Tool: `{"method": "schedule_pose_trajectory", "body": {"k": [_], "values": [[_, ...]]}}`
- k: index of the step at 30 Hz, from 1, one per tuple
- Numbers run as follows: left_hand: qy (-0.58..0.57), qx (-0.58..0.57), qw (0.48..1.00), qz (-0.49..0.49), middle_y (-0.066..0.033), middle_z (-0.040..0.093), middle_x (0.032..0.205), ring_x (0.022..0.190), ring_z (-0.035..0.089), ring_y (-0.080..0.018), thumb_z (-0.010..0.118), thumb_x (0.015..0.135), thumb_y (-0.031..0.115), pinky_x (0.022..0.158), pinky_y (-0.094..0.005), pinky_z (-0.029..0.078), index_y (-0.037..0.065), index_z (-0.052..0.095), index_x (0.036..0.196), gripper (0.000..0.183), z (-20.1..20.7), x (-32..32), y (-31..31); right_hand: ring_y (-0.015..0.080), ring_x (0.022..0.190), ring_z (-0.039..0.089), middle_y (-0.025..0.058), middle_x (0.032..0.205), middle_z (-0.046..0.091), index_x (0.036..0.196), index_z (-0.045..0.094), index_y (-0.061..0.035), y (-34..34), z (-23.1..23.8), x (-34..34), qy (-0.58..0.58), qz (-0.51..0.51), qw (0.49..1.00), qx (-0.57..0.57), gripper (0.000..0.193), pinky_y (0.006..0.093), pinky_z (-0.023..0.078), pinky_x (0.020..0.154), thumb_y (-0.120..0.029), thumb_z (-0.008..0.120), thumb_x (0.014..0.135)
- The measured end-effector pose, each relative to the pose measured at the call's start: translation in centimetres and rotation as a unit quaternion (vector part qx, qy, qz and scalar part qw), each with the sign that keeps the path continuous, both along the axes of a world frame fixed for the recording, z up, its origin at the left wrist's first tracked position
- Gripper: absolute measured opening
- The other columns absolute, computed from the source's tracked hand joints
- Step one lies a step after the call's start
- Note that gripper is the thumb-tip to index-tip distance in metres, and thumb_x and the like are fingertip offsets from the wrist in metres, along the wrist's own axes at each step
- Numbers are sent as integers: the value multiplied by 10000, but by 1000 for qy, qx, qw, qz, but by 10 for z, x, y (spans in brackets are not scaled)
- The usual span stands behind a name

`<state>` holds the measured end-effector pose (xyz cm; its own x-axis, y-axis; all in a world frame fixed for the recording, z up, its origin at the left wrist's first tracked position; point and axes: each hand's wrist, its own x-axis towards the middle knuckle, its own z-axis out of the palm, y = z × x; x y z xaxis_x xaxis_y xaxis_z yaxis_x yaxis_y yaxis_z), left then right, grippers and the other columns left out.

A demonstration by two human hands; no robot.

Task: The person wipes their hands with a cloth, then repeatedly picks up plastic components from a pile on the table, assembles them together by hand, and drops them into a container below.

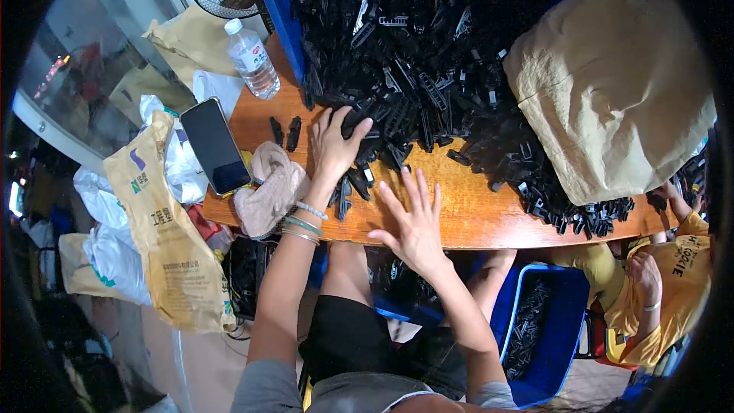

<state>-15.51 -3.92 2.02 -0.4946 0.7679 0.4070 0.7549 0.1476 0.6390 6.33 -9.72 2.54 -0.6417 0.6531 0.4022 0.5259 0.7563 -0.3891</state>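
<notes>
Head view: left hand [334, 145] sits palm-down at centre frame, on the left front edge of the black plastic parts pile [405, 76]. Fingers point up-frame, thumb out to the right; black pieces [355, 121] show between thumb and fingers, under the hand. Can't tell if it's actually gripping one, palm side is hidden. Right hand [419, 237] is just right of and below centre, fingers spread, nothing visible in it, over the near edge of the wooden table [482, 233]. Few loose black parts [344, 195] lie between the two hands, near the left wrist. Main pile fills upper centre, running to the right along the table under the paper sack [612, 84]. Two more parts [293, 134] lie apart, left of the left hand. Beige cloth [267, 191] just beside the left wrist, phone [215, 145] farther left.
</notes>
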Motion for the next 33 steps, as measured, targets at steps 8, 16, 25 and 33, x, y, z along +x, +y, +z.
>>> {"method": "schedule_pose_trajectory", "body": {"k": [8, 16, 25, 33], "values": [[-9, 112, 993, 46, -212, 625, 1025, 1036, 548, -373, 689, 850, 417, 946, -457, 398, -17, 635, 1094, 501, 10, -25, -7, 414, 1455, 116, 207, 1556, 193, 1476, 362, -215, 6, -6, -5, -33, -7, 999, 21, 928, 690, 74, 1102, -616, 696, 709], [22, -110, 994, 11, -188, 327, 1518, 1381, 244, -480, 504, 872, 657, 1090, -608, 217, 349, 396, 1449, 663, -18, -84, 49, 377, 1458, 147, 132, 1567, 226, 1428, 429, -356, -4, -4, -14, -80, 105, 989, 73, 659, 734, 88, 1072, -609, 553, 833], [35, -102, 994, 5, -218, 227, 1549, 1371, 258, -477, 565, 792, 707, 1042, -675, 213, 400, 405, 1423, 720, 6, 26, 23, 352, 1447, 195, 128, 1510, 340, 1333, 560, -297, -1, -8, -11, -61, 105, 987, 103, 559, 731, 74, 1080, -572, 556, 847], [-96, -10, 977, -191, -265, 552, 1305, 1253, 506, -376, 601, 935, 315, 1020, -372, 414, 102, 639, 1230, 366, 21, -20, -16, 330, 1442, 217, 93, 1479, 397, 1324, 570, -239, 0, -12, -12, -43, 51, 994, 91, 580, 725, 47, 1087, -564, 577, 844]]}}
